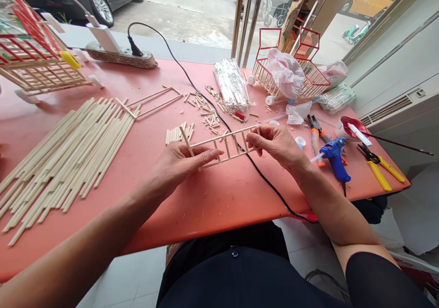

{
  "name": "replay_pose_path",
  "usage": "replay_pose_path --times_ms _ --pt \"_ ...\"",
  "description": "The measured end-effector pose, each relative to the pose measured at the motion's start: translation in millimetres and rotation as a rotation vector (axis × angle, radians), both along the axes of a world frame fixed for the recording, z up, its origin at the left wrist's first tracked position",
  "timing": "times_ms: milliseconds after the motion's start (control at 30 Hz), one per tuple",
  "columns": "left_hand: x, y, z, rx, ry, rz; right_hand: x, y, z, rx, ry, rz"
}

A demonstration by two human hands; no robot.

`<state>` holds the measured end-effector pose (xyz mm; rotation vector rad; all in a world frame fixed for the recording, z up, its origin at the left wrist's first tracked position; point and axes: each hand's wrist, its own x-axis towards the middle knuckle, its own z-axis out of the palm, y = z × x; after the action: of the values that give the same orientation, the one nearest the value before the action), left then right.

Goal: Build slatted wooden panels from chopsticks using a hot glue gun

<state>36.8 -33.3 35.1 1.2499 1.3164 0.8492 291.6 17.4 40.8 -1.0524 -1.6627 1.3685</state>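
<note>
Between my two hands is a small ladder-like wooden frame point(227, 149), two long sticks joined by several short rungs. My left hand point(187, 161) grips its left end, thumb along the near stick, where a longer crosspiece slants up. At the other end, the fingers of my right hand point(270, 142) pinch the frame near its last rung. The frame is held a little above the table. Just behind my left hand lies a bundle of short sticks point(179, 133). A blue glue gun point(334, 154) rests to the right of my right forearm.
Long sticks point(75, 157) cover the pink table's point(219, 207) left side, by another stick frame point(157, 102). A black cable point(192, 81) crosses the middle. Pliers point(315, 136), yellow-handled cutters point(380, 166), a foil-wrapped bundle point(231, 84) and a red-and-wood basket point(291, 77) stand around.
</note>
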Motion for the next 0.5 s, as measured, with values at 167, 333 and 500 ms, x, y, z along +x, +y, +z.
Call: replay_pose_path --times_ms 167,333,500 --pt "-0.9 1.2 1.3 0.030 -0.019 0.050 -0.5 0.2 1.5 -0.014 -0.003 -0.020" --pt "-0.1 1.0 4.5 0.010 -0.108 0.084 -0.3 0.4 -0.9 -0.009 -0.001 -0.019" --pt "1.0 1.9 0.5 -0.008 -0.137 0.043 -1.0 -0.7 -2.2 -0.004 -0.004 -0.013"
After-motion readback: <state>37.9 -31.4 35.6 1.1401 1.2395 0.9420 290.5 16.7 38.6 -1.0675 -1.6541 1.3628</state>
